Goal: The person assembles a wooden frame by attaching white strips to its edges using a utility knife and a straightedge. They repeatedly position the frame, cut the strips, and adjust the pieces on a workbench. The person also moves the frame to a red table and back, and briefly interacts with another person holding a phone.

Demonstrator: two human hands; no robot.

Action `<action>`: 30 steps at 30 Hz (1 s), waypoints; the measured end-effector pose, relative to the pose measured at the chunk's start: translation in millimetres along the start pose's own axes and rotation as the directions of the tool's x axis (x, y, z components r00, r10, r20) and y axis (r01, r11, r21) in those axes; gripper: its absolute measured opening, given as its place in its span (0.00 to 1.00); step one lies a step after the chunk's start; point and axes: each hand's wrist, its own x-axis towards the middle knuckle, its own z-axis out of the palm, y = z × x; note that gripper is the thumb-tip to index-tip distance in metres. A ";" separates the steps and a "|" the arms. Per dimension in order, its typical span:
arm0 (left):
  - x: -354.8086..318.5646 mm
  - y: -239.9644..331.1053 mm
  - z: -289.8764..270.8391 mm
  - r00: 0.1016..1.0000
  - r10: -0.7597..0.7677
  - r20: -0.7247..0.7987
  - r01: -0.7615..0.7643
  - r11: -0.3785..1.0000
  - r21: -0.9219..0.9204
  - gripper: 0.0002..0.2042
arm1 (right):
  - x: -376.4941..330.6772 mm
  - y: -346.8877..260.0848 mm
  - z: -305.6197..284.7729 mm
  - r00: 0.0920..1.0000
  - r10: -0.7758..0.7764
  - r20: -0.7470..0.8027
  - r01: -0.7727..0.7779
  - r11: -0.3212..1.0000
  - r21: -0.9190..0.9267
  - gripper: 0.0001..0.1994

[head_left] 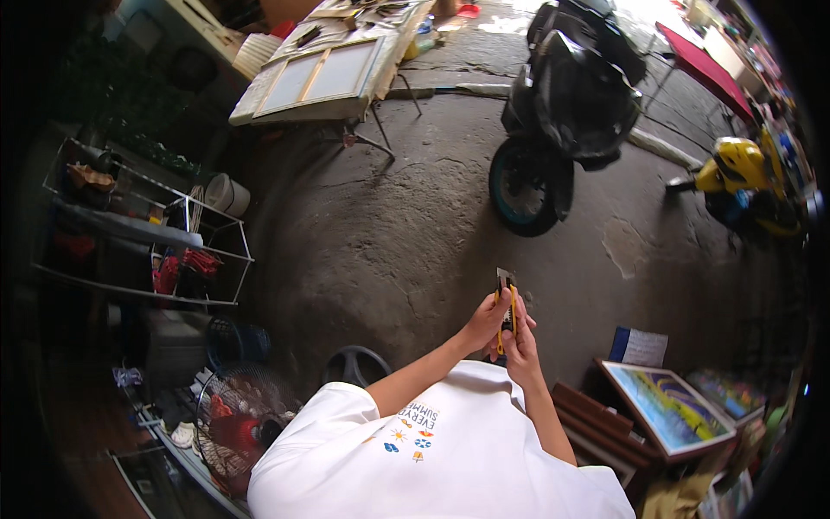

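Note:
I hold a yellow and black utility knife [507,307] upright in front of my chest, its blade end pointing away from me. My left hand [486,322] grips its left side with the thumb on the handle. My right hand [521,342] wraps the lower handle from the right. Both hands touch each other around the knife, above a grey concrete floor [389,242].
A black scooter [562,104] stands ahead, a yellow one [748,177] at the right. A work table with framed panels [324,78] is far left. A wire shelf [143,225] and a floor fan [233,424] are at my left, framed paintings [670,406] at my right.

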 end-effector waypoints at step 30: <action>220.5 409.6 -748.1 0.201 0.565 -0.800 0.228 0.767 0.599 0.12 | 828.3 25.8 117.5 0.926 0.355 -0.129 -0.369 0.922 -0.115 0.11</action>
